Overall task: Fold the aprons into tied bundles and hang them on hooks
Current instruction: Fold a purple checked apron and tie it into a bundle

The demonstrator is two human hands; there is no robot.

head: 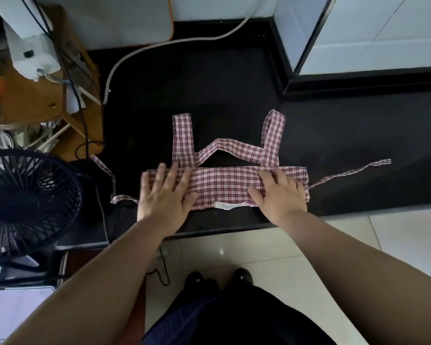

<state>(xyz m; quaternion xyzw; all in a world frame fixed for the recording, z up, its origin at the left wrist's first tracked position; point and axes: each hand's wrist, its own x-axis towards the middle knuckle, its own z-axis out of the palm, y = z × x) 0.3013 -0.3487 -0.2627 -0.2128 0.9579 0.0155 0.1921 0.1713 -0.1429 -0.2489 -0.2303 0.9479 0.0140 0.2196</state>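
Checked apron [224, 183] folded into a narrow band, flat on black counter [209, 83] at centre, neck straps [229, 148] running to 12 o'clock, one tie [348, 171] trailing to 3 o'clock. Left hand [164, 195] flat, fingers spread, on the band's 9 o'clock end. Right hand [279, 195] flat, fingers nearly straight, presses the 3 o'clock end; neither grips anything.
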